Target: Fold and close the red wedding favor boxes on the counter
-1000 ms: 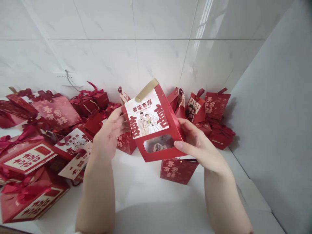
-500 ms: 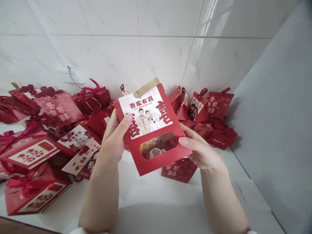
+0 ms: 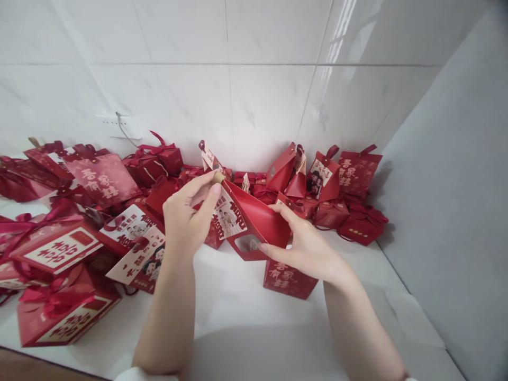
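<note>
I hold a red paper gift bag [image 3: 257, 219] with a printed couple picture and a clear window above the white tabletop [image 3: 238, 317]. My left hand [image 3: 186, 219] pinches its gold-edged top corner between thumb and fingers. My right hand [image 3: 304, 246] grips its lower right side, fingers curled round the edge. The bag is tilted, its front turned to the left and its plain red side facing me. A small red box [image 3: 288, 278] stands on the table just under my right hand.
Many red gift boxes and bags with ribbons lie heaped at the left [image 3: 59, 248] and along the tiled back wall [image 3: 341, 180]. A grey wall [image 3: 456, 211] closes the right side. The table's near edge shows at the bottom left.
The bag has been turned from facing me to tilted sideways and lowered. My left hand shifted from its left edge up to the top corner.
</note>
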`<state>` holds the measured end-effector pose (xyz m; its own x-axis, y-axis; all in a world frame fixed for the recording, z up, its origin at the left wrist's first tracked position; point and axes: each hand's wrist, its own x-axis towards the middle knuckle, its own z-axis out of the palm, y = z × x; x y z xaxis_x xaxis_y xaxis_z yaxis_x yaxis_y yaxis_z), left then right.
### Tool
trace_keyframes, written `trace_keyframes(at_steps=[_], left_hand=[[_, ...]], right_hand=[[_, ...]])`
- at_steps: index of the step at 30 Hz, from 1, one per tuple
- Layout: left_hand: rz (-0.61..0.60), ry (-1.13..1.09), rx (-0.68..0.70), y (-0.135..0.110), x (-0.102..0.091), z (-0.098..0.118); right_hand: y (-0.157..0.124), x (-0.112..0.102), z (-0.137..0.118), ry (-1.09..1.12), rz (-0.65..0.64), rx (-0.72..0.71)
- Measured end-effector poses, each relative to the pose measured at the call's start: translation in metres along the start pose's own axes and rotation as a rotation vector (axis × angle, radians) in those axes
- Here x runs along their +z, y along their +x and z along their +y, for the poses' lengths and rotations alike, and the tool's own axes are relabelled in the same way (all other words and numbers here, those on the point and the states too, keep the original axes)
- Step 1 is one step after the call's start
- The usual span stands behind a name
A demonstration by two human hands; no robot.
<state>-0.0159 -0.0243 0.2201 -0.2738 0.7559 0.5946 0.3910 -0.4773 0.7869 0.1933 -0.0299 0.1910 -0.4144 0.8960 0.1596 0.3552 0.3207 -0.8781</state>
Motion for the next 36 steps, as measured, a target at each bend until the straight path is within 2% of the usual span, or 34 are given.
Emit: trace_keyframes(at_steps=[9, 15, 21, 26, 31, 36], left_hand=[[-0.023, 0.072, 0.056, 0.001, 0.009, -0.018], [0.000, 0.088, 0.155, 0.000, 0.013, -0.021], [0.033, 0.251, 0.310, -0.003, 0.013, -0.016], [0.083, 0.350, 0.475, -0.011, 0.027, -0.015], [0.032, 0.359, 0.440, -0.017, 0.042, -0.021], [-0.045, 0.315, 0.419, -0.014, 0.040, -0.024]], right_hand=[[-0.001, 0.004, -0.002, -0.130, 0.077, -0.002], [-0.002, 0.001, -0.003, -0.119, 0.058, 0.023], [-0.003, 0.001, -0.004, -0.035, 0.031, 0.026], [-0.003, 0.006, -0.001, 0.087, 0.038, 0.001], [-0.002, 0.010, 0.003, 0.103, 0.064, 0.000], [0.002, 0.015, 0.008, 0.101, 0.079, 0.003]])
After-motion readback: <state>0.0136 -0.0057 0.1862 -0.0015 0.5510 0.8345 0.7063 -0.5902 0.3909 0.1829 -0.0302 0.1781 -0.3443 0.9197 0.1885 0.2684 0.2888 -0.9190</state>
